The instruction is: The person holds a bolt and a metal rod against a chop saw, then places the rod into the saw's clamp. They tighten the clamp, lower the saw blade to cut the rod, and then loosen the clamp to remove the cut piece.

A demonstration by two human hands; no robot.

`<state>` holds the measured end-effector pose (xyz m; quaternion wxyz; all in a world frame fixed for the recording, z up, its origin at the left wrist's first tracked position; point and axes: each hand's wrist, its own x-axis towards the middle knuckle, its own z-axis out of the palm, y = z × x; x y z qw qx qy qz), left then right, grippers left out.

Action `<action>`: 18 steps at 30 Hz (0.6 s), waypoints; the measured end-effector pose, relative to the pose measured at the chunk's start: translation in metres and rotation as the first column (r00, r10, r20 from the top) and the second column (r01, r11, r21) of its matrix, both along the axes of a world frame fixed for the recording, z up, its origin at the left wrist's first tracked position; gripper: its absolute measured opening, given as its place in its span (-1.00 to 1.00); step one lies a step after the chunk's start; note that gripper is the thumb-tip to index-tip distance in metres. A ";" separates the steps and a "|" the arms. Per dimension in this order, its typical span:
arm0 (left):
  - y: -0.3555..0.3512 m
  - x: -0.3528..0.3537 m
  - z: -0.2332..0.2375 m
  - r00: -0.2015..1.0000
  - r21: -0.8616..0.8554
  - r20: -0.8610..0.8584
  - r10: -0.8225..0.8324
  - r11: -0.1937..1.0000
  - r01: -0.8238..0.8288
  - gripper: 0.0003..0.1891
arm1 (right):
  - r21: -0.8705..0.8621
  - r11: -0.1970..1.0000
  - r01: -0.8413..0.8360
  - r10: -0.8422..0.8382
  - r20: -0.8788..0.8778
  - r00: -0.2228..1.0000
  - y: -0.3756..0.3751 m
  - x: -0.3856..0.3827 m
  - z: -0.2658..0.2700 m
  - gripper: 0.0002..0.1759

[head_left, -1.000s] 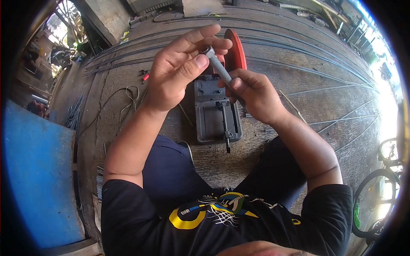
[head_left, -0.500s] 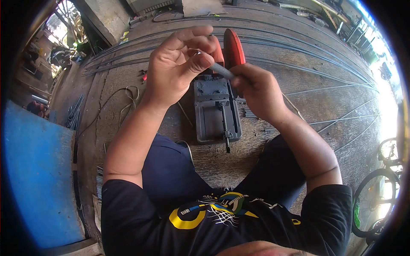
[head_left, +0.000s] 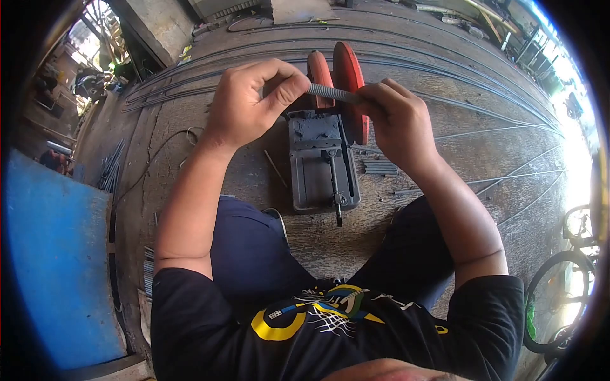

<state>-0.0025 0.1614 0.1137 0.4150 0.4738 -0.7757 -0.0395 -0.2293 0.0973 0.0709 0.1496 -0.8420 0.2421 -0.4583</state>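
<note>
While the threaded rod (head_left: pixel 330 94) is held crosswise | left end pinched by left hand (head_left: pixel 248 105) | right end by right hand (head_left: pixel 405 124)

Your grey threaded rod (head_left: pixel 329 93) is held in the air, nearly level, dipping slightly from your left hand (head_left: pixel 254 101) to your right hand (head_left: pixel 400 124); fingers cover its ends.

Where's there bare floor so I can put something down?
Between the legs, on the near side of the black base, there's a bare patch of floor. A smaller one lies between the left forearm and the thin stick. It's crowded past the base, with red discs and long rods, and right of it, with short rods.
</note>
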 end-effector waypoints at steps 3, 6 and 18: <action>0.001 -0.002 0.004 0.987 0.225 0.020 0.161 0.961 -0.161 -0.67 | -0.149 0.988 0.043 -0.051 -0.049 0.998 -0.002 -0.001 0.000 -0.91; -0.006 -0.001 -0.006 0.990 0.271 -0.089 0.112 0.959 -0.084 -0.68 | -0.192 0.979 0.075 -0.095 -0.097 0.991 -0.001 -0.001 0.000 -0.90; -0.011 0.003 -0.011 0.988 0.031 0.136 0.069 0.997 -0.074 -0.59 | -0.283 0.952 0.116 -0.138 -0.058 0.989 -0.012 -0.006 -0.001 -0.85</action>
